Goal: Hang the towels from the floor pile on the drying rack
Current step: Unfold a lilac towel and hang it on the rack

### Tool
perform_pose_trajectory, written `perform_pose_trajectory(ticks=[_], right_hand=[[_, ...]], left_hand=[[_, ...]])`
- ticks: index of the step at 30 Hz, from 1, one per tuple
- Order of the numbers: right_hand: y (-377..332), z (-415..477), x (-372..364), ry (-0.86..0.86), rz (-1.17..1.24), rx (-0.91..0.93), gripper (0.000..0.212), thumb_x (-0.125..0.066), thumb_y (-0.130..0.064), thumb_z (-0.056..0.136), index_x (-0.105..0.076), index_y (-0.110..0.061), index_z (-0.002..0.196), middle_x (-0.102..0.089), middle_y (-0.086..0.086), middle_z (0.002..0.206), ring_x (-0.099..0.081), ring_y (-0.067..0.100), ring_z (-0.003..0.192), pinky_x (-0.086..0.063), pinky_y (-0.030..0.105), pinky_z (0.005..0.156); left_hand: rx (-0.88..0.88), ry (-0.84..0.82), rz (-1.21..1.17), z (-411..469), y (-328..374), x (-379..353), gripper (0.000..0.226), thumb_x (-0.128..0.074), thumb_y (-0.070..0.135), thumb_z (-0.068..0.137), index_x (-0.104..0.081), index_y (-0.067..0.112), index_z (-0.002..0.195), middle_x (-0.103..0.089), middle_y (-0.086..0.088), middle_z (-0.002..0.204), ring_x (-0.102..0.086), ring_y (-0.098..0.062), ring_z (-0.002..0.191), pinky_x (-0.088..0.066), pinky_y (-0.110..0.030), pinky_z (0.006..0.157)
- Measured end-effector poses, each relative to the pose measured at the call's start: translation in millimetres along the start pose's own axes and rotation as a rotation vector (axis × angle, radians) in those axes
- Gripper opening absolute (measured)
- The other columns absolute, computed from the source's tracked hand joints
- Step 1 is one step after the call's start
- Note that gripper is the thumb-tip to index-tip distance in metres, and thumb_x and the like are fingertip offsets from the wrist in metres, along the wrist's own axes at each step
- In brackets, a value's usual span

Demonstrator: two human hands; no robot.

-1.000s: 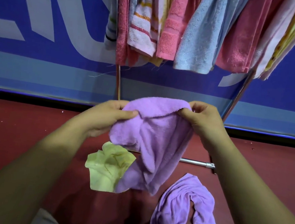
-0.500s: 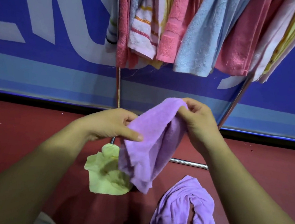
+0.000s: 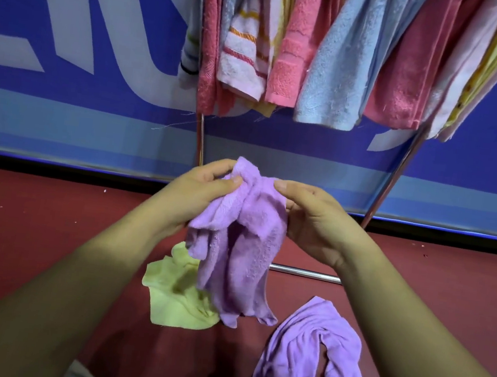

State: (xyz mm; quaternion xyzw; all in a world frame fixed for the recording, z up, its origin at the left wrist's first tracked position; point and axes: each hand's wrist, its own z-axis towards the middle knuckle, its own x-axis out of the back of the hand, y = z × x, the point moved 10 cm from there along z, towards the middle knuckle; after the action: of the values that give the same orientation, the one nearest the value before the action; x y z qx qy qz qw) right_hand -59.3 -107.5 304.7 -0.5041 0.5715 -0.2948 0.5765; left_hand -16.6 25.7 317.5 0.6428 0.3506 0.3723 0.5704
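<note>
Red floor [image 3: 33, 224] runs up to a blue banner wall [image 3: 93, 113] with pale lettering, and the drying rack [image 3: 395, 181] stands against it.

Your left hand [image 3: 199, 195] pinches the top edge of the purple towel [image 3: 242, 250], thumb pressed down onto it against the curled fingers [image 3: 212, 169]. Your right hand [image 3: 311, 224] grips the same edge just beside it, thumb on the front. Its other fingers are behind the cloth, so you cannot tell how they lie. The towel hangs bunched and creased between your hands, above the floor and well below the hung towels.

You appear to be sorting out the hem before hanging. The next move likely calls for sliding your hands apart along that edge until the cloth opens flat, then lifting it to a rail.

Mind the crowding. The pink towel [image 3: 292, 52], the light blue towel [image 3: 336, 74], the striped white towel [image 3: 244, 56] and others pack the rack, and its rails are out of view, so a free spot cannot be confirmed.

Two pieces remain on the floor: the yellow-green towel [image 3: 174, 298], partly hidden behind the hanging tip, and the second purple towel [image 3: 309, 346], crumpled to the right, near the rack's foot bar [image 3: 305, 273].
</note>
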Motion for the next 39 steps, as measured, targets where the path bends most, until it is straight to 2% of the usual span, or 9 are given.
perform_pose_trajectory(ticks=[2,6,9,12,15,24,31,36,39], right_hand=[[6,2,2,0.026,-0.012,-0.019,0.041,-0.065,-0.027,0.092,-0.068,0.005,0.117,-0.071,0.021,0.116,-0.068,0.029,0.101,-0.052,0.04,0.095],[1,5,16,0.153,-0.141,0.064,0.014,-0.066,-0.017,0.093,-0.067,-0.006,0.084,-0.066,0.005,0.075,-0.055,0.016,0.065,-0.045,0.029,0.064],[-3,5,21,0.183,-0.171,0.096,0.016,-0.072,-0.015,0.087,-0.066,-0.015,0.073,-0.06,0.006,0.071,-0.049,0.021,0.067,-0.037,0.034,0.066],[-3,4,13,0.142,-0.173,0.091,0.006,-0.075,-0.015,0.084,-0.07,-0.014,0.081,-0.06,0.013,0.081,-0.048,0.027,0.078,-0.037,0.039,0.073],[3,5,5,0.114,-0.216,0.084,0.009,-0.072,-0.013,0.089,-0.071,-0.007,0.096,-0.067,0.012,0.089,-0.059,0.022,0.082,-0.047,0.033,0.074],[-12,1,17,0.165,-0.699,0.128,0.012,-0.073,-0.015,0.091,-0.071,-0.005,0.085,-0.061,0.001,0.068,-0.048,0.009,0.06,-0.042,0.021,0.057],[-56,-10,54,0.553,-0.919,0.393,0.013,-0.059,-0.02,0.097,-0.06,-0.014,0.086,-0.056,-0.012,0.072,-0.049,0.0,0.065,-0.04,0.02,0.062],[-61,-19,85,0.694,-0.872,0.391,0.012,-0.062,-0.023,0.096,-0.062,-0.015,0.087,-0.06,-0.009,0.072,-0.051,-0.001,0.059,-0.039,0.019,0.06],[-57,-22,94,0.779,-0.79,0.371,0.007,-0.067,-0.023,0.091,-0.063,-0.018,0.093,-0.067,0.001,0.076,-0.063,0.012,0.064,-0.054,0.032,0.066]], left_hand=[[-0.021,0.005,0.053,0,3,0,0.022,-0.055,0.016,0.1,-0.069,0.02,0.117,-0.073,-0.001,0.111,-0.067,-0.01,0.098,-0.051,-0.024,0.089],[-0.117,0.143,0.301,0,11,15,0.018,-0.056,0.02,0.1,-0.072,0.028,0.103,-0.062,0.002,0.111,-0.061,-0.004,0.1,-0.046,-0.009,0.083],[-0.191,0.199,0.408,1,18,24,0.013,-0.057,0.023,0.099,-0.069,0.029,0.1,-0.057,0.0,0.114,-0.057,-0.004,0.102,-0.041,-0.017,0.097],[-0.229,0.045,0.37,-1,24,6,0.014,-0.056,0.012,0.099,-0.069,0.018,0.098,-0.065,0.011,0.086,-0.055,0.001,0.079,-0.044,-0.015,0.078],[-0.199,-0.086,0.379,-1,14,-12,0.014,-0.062,0.01,0.095,-0.072,0.02,0.095,-0.071,0.007,0.085,-0.06,-0.001,0.081,-0.045,-0.017,0.079],[-0.157,0.01,0.353,7,2,1,0.012,-0.069,0.032,0.079,-0.067,0.022,0.085,-0.059,0.002,0.068,-0.05,-0.007,0.067,-0.04,-0.028,0.067],[-0.025,-0.194,0.901,10,-25,5,0.022,-0.075,0.041,0.081,-0.065,0.022,0.075,-0.059,0.006,0.065,-0.048,-0.009,0.062,-0.042,-0.034,0.061],[0.097,-0.08,1.123,12,-39,50,0.028,-0.068,0.038,0.088,-0.058,0.019,0.07,-0.06,0.004,0.069,-0.052,-0.016,0.068,-0.04,-0.032,0.063],[0.041,0.009,1.1,12,-29,49,0.032,-0.059,0.038,0.096,-0.054,0.013,0.076,-0.06,-0.003,0.071,-0.052,-0.019,0.069,-0.039,-0.031,0.062]])
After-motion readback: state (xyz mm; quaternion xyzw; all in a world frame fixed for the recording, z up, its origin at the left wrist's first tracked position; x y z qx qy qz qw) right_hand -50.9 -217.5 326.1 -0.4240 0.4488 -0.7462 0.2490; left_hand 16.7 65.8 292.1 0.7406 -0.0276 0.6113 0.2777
